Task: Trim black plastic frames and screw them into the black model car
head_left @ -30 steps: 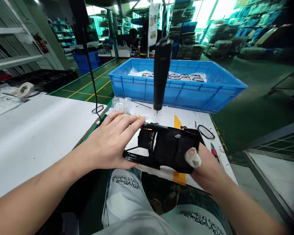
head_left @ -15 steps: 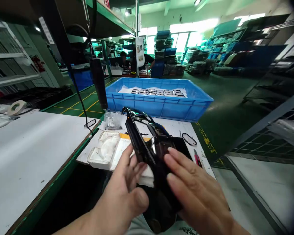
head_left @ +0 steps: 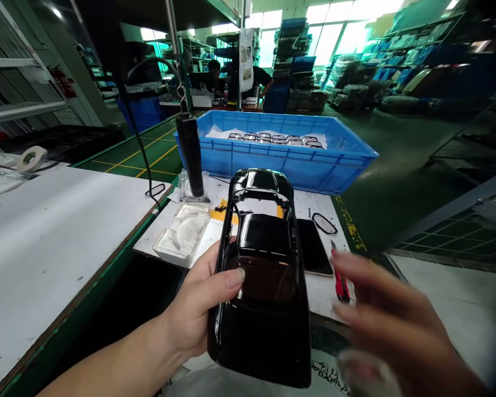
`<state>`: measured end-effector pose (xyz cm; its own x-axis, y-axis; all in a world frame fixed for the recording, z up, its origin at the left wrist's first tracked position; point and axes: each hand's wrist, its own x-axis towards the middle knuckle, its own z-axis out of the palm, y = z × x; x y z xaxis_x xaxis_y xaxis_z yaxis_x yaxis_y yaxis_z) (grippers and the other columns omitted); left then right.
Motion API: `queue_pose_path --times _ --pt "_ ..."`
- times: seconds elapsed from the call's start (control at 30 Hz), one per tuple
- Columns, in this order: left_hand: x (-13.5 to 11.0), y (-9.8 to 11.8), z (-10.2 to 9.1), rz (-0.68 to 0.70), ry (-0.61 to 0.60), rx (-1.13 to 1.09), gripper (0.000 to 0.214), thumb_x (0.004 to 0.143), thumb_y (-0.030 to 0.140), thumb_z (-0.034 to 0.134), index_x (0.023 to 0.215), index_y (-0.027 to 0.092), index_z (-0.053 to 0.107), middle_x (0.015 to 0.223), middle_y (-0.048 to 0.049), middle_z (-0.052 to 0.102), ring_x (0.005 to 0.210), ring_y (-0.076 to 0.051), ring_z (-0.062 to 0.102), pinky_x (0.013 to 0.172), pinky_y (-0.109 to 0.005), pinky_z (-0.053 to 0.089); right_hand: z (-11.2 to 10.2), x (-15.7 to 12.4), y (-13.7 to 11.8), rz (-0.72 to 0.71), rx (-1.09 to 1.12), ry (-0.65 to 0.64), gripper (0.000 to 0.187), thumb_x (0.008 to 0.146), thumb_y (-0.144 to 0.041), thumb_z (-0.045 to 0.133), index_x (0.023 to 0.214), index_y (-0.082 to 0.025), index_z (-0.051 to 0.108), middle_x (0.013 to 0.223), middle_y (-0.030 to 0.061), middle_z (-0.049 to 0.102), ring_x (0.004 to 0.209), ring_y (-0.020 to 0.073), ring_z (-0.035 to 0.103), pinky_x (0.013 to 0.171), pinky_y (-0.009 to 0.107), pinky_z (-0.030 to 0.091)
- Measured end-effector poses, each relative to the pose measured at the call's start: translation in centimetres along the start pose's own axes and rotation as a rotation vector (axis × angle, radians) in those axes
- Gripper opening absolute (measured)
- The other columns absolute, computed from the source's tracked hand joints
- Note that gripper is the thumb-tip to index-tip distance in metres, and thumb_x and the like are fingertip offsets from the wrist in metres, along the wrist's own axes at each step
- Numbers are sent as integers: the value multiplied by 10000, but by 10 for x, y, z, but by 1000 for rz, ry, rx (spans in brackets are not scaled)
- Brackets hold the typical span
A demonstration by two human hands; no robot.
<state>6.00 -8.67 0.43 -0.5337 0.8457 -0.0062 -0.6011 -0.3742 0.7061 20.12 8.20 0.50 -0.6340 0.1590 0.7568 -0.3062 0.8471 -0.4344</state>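
Note:
My left hand (head_left: 198,303) grips a glossy black model car body (head_left: 262,270) from its left side, thumb laid across the ribbed rear panel. The shell lies roof-up, its nose pointing away from me, above the near edge of a white work board (head_left: 318,286). My right hand (head_left: 392,325) hovers just right of the shell, blurred by motion, fingers spread, holding nothing. A black hanging power screwdriver (head_left: 190,151) dangles from a cord above the board's far left corner.
A blue crate (head_left: 273,160) holding several window parts stands behind the board. A white foam cradle (head_left: 182,234), a dark flat panel (head_left: 314,248), a red knife (head_left: 341,281) and an oval ring (head_left: 324,223) lie on the board. A white bench (head_left: 53,231) with a tape roll (head_left: 32,157) is left. People work far behind.
The car shell was turned from its side to roof-up, nose away. My right hand came off it and moved right; my left hand holds it alone. The screwdriver hangs further right.

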Motion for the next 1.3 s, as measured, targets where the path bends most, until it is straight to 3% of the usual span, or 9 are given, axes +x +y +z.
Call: queue_pose_path --times 0.1,0.3,0.47,0.63,0.8,0.93,1.1,1.2,1.3 --pt "-2 -2 1 12 -89 -24 350 874 256 708 1214 190 662 1049 -89 756 947 -233 743 827 -298 589 6 3 3 347 159 20 204 976 -317 577 1146 -308 689 1538 30 460 1430 251 471 1152 410 497" --pt "-4 -3 -1 3 -191 -47 350 911 229 669 1255 201 614 1099 -93 748 1050 -278 730 898 -372 592 20 5 0 488 478 -89 297 967 -320 621 1241 -430 654 1658 -61 278 1563 238 221 1188 424 443" --pt "-4 -8 -4 -24 -117 4 425 892 280 704 1280 192 554 1154 -121 735 1074 -312 725 942 -438 582 27 14 -4 672 719 -157 230 850 -326 772 1055 -337 671 1680 -58 211 1462 278 433 1081 379 546" --pt "-1 -14 -16 170 157 441 772 833 329 806 1457 317 351 1538 -94 490 1430 -306 479 1206 -493 389 40 23 4 854 959 -138 203 844 -315 770 954 -245 615 1492 25 473 1282 238 594 879 260 612" --pt "14 -9 -49 357 196 1186 388 856 348 767 1192 254 597 1668 -76 255 1565 -289 233 1292 -485 218 64 20 30 932 920 -165 324 778 -395 815 898 -216 574 1385 56 553 1249 260 594 887 330 606" --pt "31 -9 -73 249 180 1231 293 899 366 698 1133 215 606 1680 -107 238 1553 -282 275 1276 -489 270 90 15 57 970 835 -207 399 731 -472 828 885 -225 555 1330 58 605 1336 278 533 1094 450 499" --pt "42 -22 -99 107 234 1182 207 913 386 665 1024 214 635 1690 -58 236 1527 -323 327 1119 -485 503 113 8 83 981 699 -313 414 686 -491 861 830 -211 592 1600 47 376 1498 306 341 1251 503 272" --pt "43 -27 -108 23 229 1161 197 918 391 654 1007 216 635 1702 -60 189 1499 -340 375 953 -455 607 113 7 96 963 466 -498 407 664 -518 867 817 -213 645 1669 37 249 1552 310 230 1290 500 112" --pt "45 -29 -111 -9 230 1199 210 920 411 656 1011 222 646 1688 -73 220 1517 -338 342 1094 -523 518 106 19 108 866 159 -739 424 702 -629 779 823 -235 681 1674 31 245 1564 308 200 1286 517 114"
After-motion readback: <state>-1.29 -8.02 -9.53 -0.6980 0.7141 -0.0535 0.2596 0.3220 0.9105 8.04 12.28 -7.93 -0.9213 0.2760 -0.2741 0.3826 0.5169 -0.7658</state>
